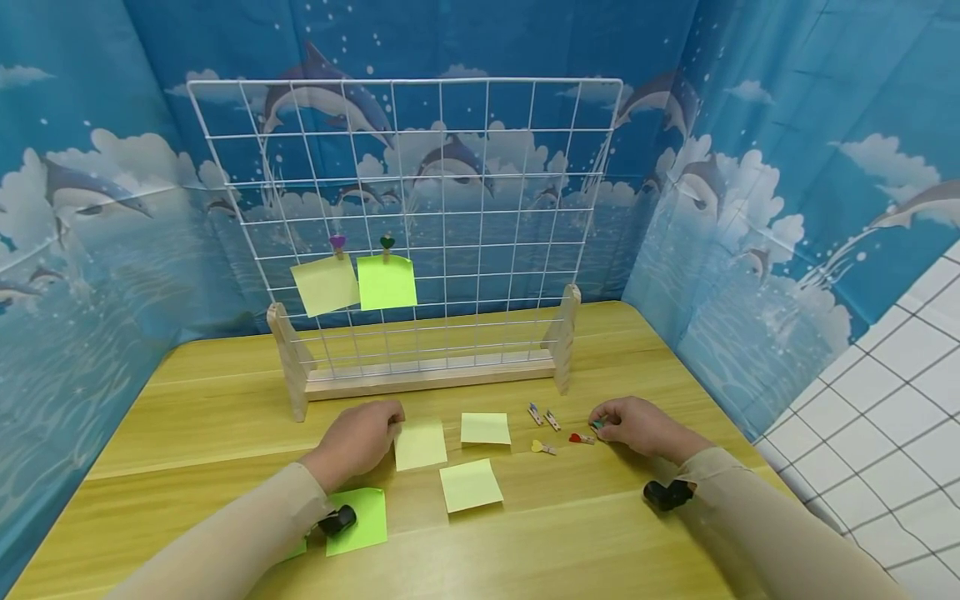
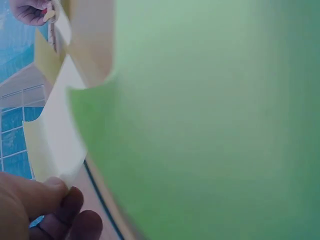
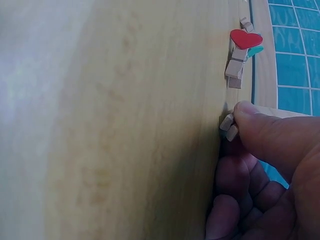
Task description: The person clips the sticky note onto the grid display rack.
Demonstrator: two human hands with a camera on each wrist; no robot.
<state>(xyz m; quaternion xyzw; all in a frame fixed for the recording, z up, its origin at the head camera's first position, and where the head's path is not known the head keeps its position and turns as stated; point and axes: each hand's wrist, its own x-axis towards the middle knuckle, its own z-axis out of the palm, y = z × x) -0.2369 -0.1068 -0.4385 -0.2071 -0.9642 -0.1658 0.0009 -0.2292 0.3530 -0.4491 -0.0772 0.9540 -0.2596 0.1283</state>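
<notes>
My left hand (image 1: 362, 442) pinches the edge of a pale yellow sticky note (image 1: 422, 445) between thumb and fingers; the left wrist view shows this note (image 2: 57, 130) bent upward from the grip. On the right, my right hand (image 1: 637, 425) pinches a small wooden clothespin (image 3: 229, 127) low over the table, a bit of teal (image 1: 597, 424) showing at the fingertips. Just left of that hand lies a clothespin with a red heart (image 1: 581, 438). Nearby are a yellow-heart clothespin (image 1: 543, 447) and two more clothespins (image 1: 552, 420).
Behind stands a white wire grid (image 1: 442, 225) on a wooden base (image 1: 431, 382), with two notes (image 1: 387, 282) clipped on by heart clothespins. Two more pale notes (image 1: 471, 485) lie mid-table. Green notes (image 1: 367, 525) lie beneath my left wrist. Dolphin-print curtains (image 1: 750, 208) surround the table.
</notes>
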